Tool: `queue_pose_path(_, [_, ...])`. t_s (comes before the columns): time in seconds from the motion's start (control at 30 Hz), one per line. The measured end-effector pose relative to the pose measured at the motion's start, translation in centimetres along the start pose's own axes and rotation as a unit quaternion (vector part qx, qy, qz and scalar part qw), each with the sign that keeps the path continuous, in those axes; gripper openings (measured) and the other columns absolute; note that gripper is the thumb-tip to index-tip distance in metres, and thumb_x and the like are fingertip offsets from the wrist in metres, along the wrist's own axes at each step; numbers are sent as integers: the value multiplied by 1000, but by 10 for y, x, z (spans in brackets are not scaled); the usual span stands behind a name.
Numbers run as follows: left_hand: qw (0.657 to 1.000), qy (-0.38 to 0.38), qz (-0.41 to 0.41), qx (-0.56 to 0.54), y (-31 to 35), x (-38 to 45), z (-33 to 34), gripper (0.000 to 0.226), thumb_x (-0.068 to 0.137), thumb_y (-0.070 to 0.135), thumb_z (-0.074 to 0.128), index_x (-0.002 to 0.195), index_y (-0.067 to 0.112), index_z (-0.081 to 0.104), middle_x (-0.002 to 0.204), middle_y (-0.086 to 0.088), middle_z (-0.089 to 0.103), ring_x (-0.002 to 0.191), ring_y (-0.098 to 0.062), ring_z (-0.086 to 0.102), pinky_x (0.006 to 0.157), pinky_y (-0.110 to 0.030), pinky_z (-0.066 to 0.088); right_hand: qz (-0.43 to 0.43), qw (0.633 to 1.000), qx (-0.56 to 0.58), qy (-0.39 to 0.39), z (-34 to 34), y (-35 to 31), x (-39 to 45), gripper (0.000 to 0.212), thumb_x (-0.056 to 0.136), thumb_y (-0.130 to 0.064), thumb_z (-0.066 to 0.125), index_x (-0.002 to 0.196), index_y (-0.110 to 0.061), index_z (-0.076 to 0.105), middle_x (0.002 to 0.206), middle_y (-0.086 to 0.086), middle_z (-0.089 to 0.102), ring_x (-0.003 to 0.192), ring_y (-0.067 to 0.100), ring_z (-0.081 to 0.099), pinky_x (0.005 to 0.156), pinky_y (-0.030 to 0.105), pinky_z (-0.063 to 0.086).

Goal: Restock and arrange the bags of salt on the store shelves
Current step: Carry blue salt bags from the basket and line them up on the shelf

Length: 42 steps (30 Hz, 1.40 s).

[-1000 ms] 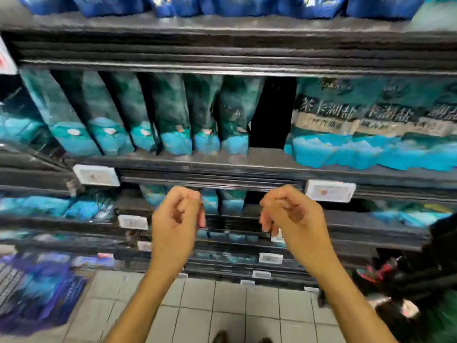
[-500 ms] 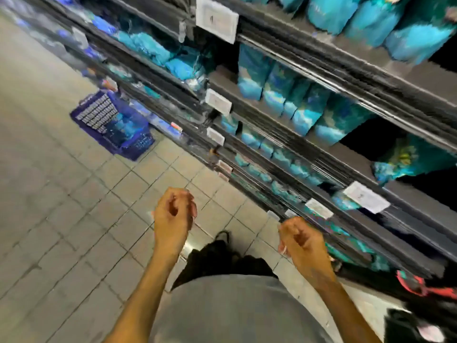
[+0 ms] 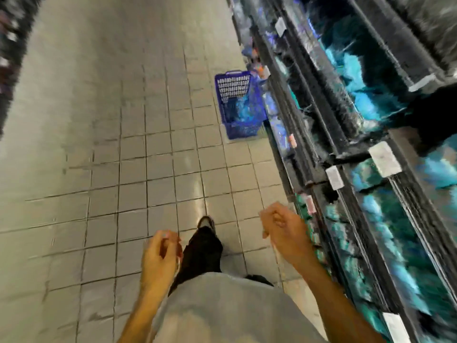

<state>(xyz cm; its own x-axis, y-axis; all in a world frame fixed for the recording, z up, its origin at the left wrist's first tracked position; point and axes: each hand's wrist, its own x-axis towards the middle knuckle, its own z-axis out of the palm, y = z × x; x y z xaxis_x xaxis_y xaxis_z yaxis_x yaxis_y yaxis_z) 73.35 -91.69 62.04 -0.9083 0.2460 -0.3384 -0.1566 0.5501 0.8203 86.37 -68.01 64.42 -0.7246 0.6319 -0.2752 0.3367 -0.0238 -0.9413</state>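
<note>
Both hands, the left hand (image 3: 160, 256) and right hand (image 3: 282, 233), hang loosely curled and hold nothing. Blurred teal salt bags (image 3: 366, 219) fill the shelves (image 3: 321, 134) beside the right hand; more lie in the blue basket (image 3: 237, 105) against those shelves, farther ahead.

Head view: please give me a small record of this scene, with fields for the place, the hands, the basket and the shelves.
place: store aisle with a tiled floor
left hand: loosely curled, holds nothing
right hand: loosely curled, nothing visibly held
basket: blue, on the floor ahead, close beside the shelves; blurred blue-green packs inside
shelves: along the person's right, with blurred blue-green bags and white price tags
person: stands in the aisle, one shoe forward
</note>
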Motion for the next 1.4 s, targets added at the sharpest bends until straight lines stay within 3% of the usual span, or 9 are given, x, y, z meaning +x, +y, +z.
queue_pose_path(0.07, [999, 16, -18, -38, -3, 21, -13, 20, 103, 23, 52, 87, 18, 63, 69, -2, 65, 54, -6, 57, 45, -17, 46, -2, 1000, -12, -28, 21, -12, 37, 24, 97, -11, 64, 74, -15, 61, 57, 1, 59, 52, 12, 56, 49, 14, 42])
queue_pose_path(0.23, [996, 26, -41, -70, -1, 107, -41, 21, 104, 19, 52, 86, 15, 62, 69, -3, 65, 53, -7, 56, 50, -20, 47, -3, 999, -42, -30, 75, -42, 120, 22, 98, -11, 63, 76, -8, 60, 61, 9, 62, 56, 15, 60, 51, 16, 44])
queue_pose_path(0.4, [992, -7, -55, -111, 27, 203, -60, 20, 104, 13, 52, 88, 12, 65, 66, -3, 66, 54, -13, 54, 45, -21, 43, 34, 999, -30, -2, 105, -64, 162, 26, 98, -9, 61, 73, -6, 58, 60, 13, 61, 53, 11, 57, 50, 19, 45])
queue_pose_path(0.67, [992, -71, 0, -104, 109, 362, -55, 22, 104, 14, 53, 87, 6, 64, 64, 2, 65, 49, -4, 51, 43, -15, 40, 109, 992, -23, 62, 89, -65, 211, 30, 96, -16, 65, 66, -21, 62, 58, 12, 62, 52, 18, 58, 46, 25, 46])
queue_pose_path(0.93, [993, -57, -28, -98, 171, 482, -23, 28, 107, 19, 49, 84, 11, 63, 64, 3, 64, 49, -7, 52, 42, -17, 38, 142, 986, -26, 84, 71, -58, 357, 23, 94, 0, 66, 72, -6, 62, 53, 7, 60, 47, 13, 56, 41, 23, 42])
queue_pose_path(1.1, [991, 5, -83, -105, 193, 521, -21, 24, 106, 22, 50, 90, 14, 66, 67, 2, 67, 50, -7, 55, 45, -22, 40, 113, 991, -62, 29, 81, -87, 492, 26, 97, -15, 65, 73, -9, 60, 53, 7, 61, 46, 12, 53, 45, 27, 42])
queue_pose_path(1.23, [984, 82, -110, -109, 205, 548, -31, 23, 105, 24, 52, 89, 15, 66, 66, 2, 67, 50, -8, 55, 43, -21, 40, 67, 994, -78, -39, 105, -135, 596, 24, 97, -14, 65, 74, -10, 61, 55, 8, 61, 47, 9, 56, 47, 28, 43])
queue_pose_path(1.4, [977, 123, -121, -124, 221, 597, -44, 25, 106, 21, 49, 91, 8, 64, 69, -6, 64, 52, -15, 51, 41, -19, 38, 39, 996, -56, -61, 149, -188, 698, 27, 98, -18, 64, 72, -13, 57, 50, -3, 60, 47, 8, 56, 43, 25, 43])
